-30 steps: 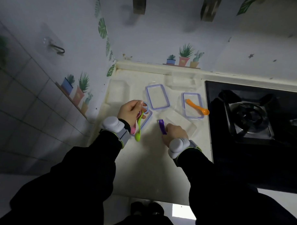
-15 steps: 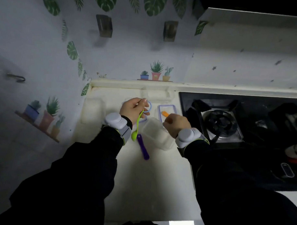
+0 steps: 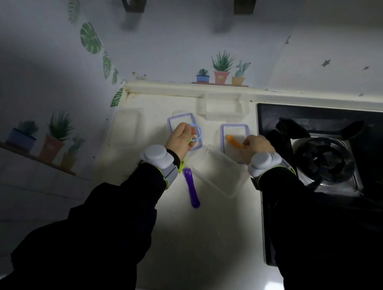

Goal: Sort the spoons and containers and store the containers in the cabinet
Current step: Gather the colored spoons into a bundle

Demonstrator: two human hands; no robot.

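Observation:
My left hand (image 3: 180,138) is closed around a bunch of spoons: a blue ring handle (image 3: 197,132) sticks out above the fingers and a green spoon (image 3: 181,166) hangs below the wrist. My right hand (image 3: 256,147) grips the orange spoon (image 3: 234,140) over a purple-rimmed lid (image 3: 236,127). A purple spoon (image 3: 191,188) lies loose on the counter between my arms. A clear container (image 3: 220,174) sits tilted between my hands. Another purple-rimmed lid (image 3: 180,119) lies behind my left hand.
More clear containers stand at the back (image 3: 222,107) and at the left (image 3: 127,127) of the white counter (image 3: 205,232). A black gas stove (image 3: 324,158) borders the counter on the right. Walls close the back and left sides.
My right hand let go of the purple spoon, which now lies on the counter, and moved to the orange spoon and took hold of it. The left hand kept its spoons.

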